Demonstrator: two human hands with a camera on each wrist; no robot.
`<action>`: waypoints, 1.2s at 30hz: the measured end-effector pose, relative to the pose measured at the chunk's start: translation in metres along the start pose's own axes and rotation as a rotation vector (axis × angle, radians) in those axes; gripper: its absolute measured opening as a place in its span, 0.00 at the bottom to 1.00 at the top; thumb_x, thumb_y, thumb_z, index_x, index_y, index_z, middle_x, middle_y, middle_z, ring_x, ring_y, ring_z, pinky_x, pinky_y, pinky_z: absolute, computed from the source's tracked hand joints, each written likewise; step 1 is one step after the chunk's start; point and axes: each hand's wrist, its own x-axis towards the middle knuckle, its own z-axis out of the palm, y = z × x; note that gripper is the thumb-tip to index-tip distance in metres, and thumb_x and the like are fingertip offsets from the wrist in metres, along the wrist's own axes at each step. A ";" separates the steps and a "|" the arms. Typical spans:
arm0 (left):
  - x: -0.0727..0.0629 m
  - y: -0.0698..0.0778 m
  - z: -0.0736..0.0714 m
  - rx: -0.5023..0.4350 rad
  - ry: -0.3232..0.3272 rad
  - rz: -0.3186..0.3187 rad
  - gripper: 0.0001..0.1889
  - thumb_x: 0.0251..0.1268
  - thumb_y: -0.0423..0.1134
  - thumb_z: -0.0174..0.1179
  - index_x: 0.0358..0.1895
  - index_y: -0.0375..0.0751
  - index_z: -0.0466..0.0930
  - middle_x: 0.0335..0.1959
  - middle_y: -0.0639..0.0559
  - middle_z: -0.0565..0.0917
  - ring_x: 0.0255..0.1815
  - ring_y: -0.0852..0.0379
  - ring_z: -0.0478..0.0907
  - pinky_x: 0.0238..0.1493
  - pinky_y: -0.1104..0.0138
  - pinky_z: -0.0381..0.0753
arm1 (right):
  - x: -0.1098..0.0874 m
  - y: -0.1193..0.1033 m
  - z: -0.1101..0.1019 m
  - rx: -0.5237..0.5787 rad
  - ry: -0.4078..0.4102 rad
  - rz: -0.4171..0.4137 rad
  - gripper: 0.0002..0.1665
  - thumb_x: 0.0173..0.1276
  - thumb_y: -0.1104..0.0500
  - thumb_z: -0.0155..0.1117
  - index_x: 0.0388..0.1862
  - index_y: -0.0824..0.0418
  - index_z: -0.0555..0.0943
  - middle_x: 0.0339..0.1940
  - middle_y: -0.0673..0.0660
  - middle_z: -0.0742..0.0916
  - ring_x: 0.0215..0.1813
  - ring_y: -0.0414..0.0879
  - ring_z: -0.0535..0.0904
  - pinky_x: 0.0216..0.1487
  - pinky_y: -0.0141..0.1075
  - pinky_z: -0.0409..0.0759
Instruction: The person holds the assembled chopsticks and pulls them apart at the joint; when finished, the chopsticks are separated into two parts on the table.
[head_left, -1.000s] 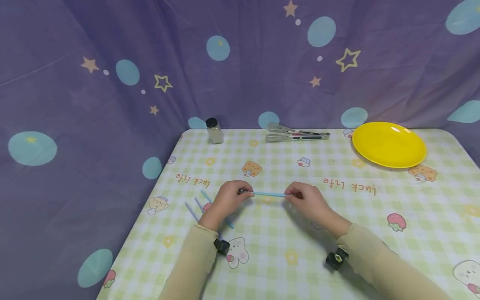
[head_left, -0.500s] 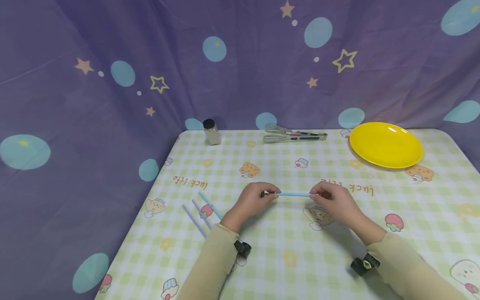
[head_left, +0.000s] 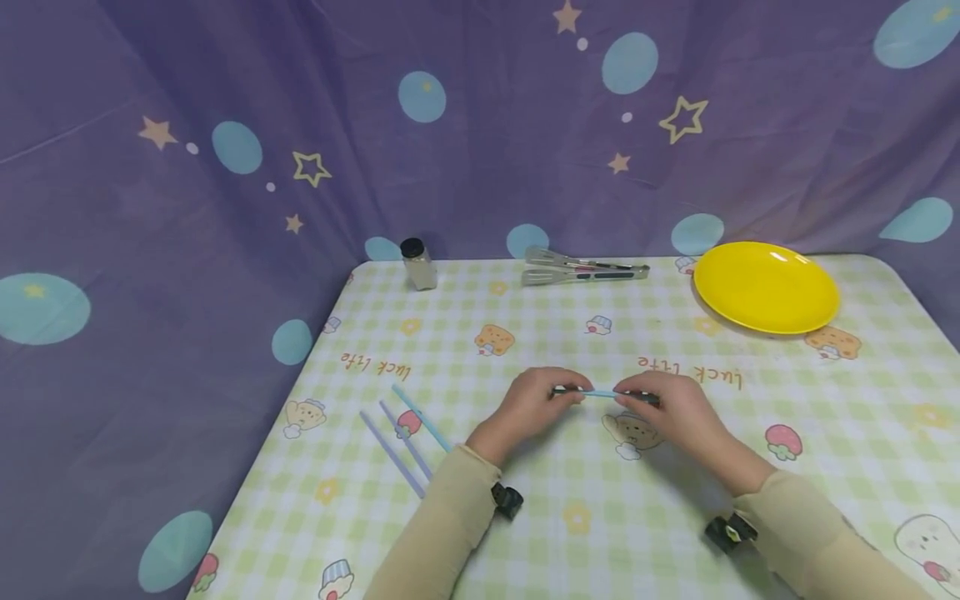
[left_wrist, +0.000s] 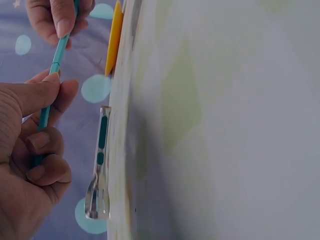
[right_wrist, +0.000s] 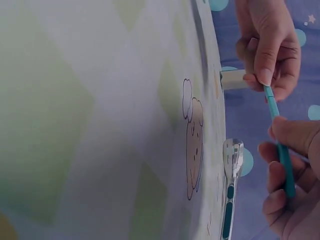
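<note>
A thin, straw-like blue stick runs level between my two hands, above the checked tablecloth. My left hand pinches one end, thumb against fingers. My right hand grips the other end, and only a short stretch shows between them. A fine seam crosses the stick just beyond the left thumb in the left wrist view. In the right wrist view the stick's tail lies along the curled right fingers. Left of my left forearm, a blue stick and two lilac sticks lie slanted on the cloth.
Metal tongs lie along the table's back edge. To their left stands a black-capped jar, and a yellow plate is at the back right. A purple patterned curtain hangs behind the table.
Both hands first moved right with the stick. Then the left hand came closer to the right one, so less of the stick shows between them. The view has turned slightly right.
</note>
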 end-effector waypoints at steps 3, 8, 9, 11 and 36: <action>0.002 0.003 0.003 -0.004 -0.012 0.023 0.07 0.64 0.39 0.64 0.43 0.51 0.87 0.44 0.60 0.87 0.42 0.70 0.79 0.43 0.75 0.75 | 0.001 0.001 0.001 -0.028 -0.009 -0.071 0.08 0.59 0.62 0.73 0.38 0.54 0.89 0.34 0.46 0.89 0.34 0.39 0.82 0.36 0.38 0.81; 0.005 0.005 0.009 -0.008 0.005 0.056 0.07 0.64 0.39 0.65 0.43 0.50 0.88 0.42 0.60 0.87 0.39 0.72 0.78 0.40 0.77 0.74 | 0.001 0.005 0.001 0.003 -0.050 -0.094 0.08 0.62 0.61 0.71 0.40 0.52 0.89 0.36 0.44 0.89 0.38 0.39 0.84 0.39 0.39 0.82; 0.005 0.006 0.010 -0.012 0.010 0.059 0.07 0.64 0.39 0.65 0.43 0.50 0.88 0.42 0.60 0.87 0.38 0.72 0.78 0.39 0.77 0.74 | 0.001 0.006 0.001 0.014 -0.052 -0.095 0.08 0.63 0.62 0.71 0.41 0.52 0.89 0.36 0.44 0.89 0.38 0.40 0.85 0.39 0.40 0.82; 0.005 0.006 0.012 -0.030 0.019 0.057 0.08 0.64 0.39 0.65 0.44 0.50 0.88 0.43 0.60 0.87 0.38 0.72 0.78 0.39 0.77 0.74 | 0.000 0.008 0.001 0.028 -0.051 -0.097 0.09 0.63 0.62 0.70 0.41 0.52 0.89 0.37 0.44 0.89 0.38 0.40 0.84 0.39 0.40 0.82; 0.017 -0.004 0.016 -0.176 0.016 -0.075 0.13 0.71 0.33 0.56 0.54 0.47 0.84 0.47 0.57 0.86 0.50 0.67 0.79 0.50 0.73 0.75 | 0.001 0.014 -0.016 -0.011 -0.034 0.161 0.07 0.66 0.64 0.66 0.41 0.64 0.87 0.41 0.60 0.88 0.42 0.55 0.84 0.44 0.51 0.80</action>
